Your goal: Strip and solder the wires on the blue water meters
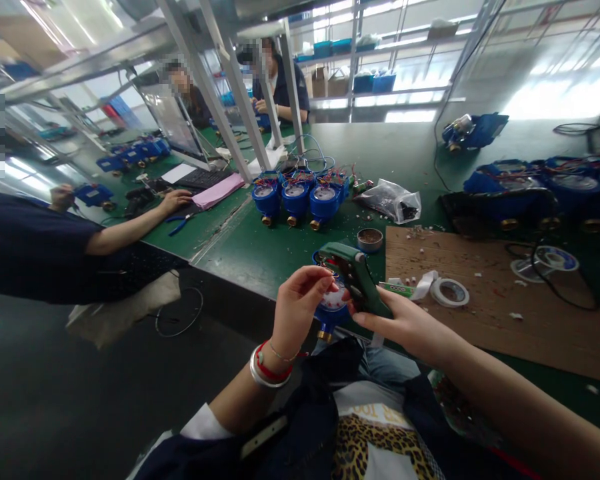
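Leopard-print cloth of your shirt (365, 433) fills the bottom of the view, and just above it your left wrist carries silver and red bangles (270, 367). Your left hand (297, 300) has thumb and fingertips pinched together at the top of the blue water meter (333, 308), on what looks like a thin red wire (330, 269). Your right hand (405, 323) is wrapped around the grip of a green hand tool (357, 280), whose head lies over the meter's face. The meter sits at the near edge of the green table (260, 253); whether it rests on that edge or hangs in your hands is hidden. You seem to be at the wire-working step on this meter, so the next move calls for keeping the wire taut and lining the tool's head up with its end before you squeeze. As for containers, a small round tin (370, 239) just beyond the tool holds something brownish, too small to name. A clear plastic bag (393, 200) behind it holds dark little parts. A tape roll (449, 292) lies on the cardboard sheet (480, 320), and three more blue meters (295, 197) stand in a row farther back.
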Motion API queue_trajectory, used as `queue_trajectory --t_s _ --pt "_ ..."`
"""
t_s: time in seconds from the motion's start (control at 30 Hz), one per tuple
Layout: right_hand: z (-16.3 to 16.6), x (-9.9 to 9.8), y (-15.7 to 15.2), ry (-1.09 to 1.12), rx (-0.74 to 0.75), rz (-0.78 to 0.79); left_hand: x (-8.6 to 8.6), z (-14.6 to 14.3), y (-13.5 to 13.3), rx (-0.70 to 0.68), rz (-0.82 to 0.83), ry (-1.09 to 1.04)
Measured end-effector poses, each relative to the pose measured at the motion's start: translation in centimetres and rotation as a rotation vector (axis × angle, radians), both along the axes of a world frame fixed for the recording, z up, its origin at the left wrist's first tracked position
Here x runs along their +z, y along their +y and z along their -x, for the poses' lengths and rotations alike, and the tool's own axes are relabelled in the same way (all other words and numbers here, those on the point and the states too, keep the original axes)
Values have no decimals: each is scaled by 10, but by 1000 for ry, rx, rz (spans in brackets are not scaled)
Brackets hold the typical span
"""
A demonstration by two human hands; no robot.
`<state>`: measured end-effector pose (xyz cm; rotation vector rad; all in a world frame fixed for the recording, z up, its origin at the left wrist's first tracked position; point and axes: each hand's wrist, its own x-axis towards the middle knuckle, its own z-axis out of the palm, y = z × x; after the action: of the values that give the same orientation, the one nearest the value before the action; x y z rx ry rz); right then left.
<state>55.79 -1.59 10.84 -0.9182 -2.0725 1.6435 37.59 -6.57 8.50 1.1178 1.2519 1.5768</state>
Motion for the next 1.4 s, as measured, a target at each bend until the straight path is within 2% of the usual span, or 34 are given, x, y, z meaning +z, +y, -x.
queue_trajectory --t_s 0.23,0.53,0.63,0.7,0.8,0.9,1.07,1.2,1.4 --pt "9 4 -1 -84 -47 -67 1 -1 0 -42 -34 17" --pt "18 3 0 -158 -105 -106 -3 -3 0 27 -112 270" --pt "15 -4 3 -115 -136 -11 -3 -3 0 40 -118 286" --pt "9 -9 6 7 -114 71 -1 -2 1 38 -108 257" --pt "-4 -14 9 208 -2 223 0 1 2 6 -86 154" --pt "-15 -21 7 275 109 409 -1 4 5 -48 -39 42" --pt "-19 -31 3 384 197 688 -3 8 9 -87 0 -102" --pt "-15 -25 3 388 223 778 -3 9 9 -109 16 -158" --pt "-15 -23 6 355 217 808 -2 11 8 -103 57 -120"
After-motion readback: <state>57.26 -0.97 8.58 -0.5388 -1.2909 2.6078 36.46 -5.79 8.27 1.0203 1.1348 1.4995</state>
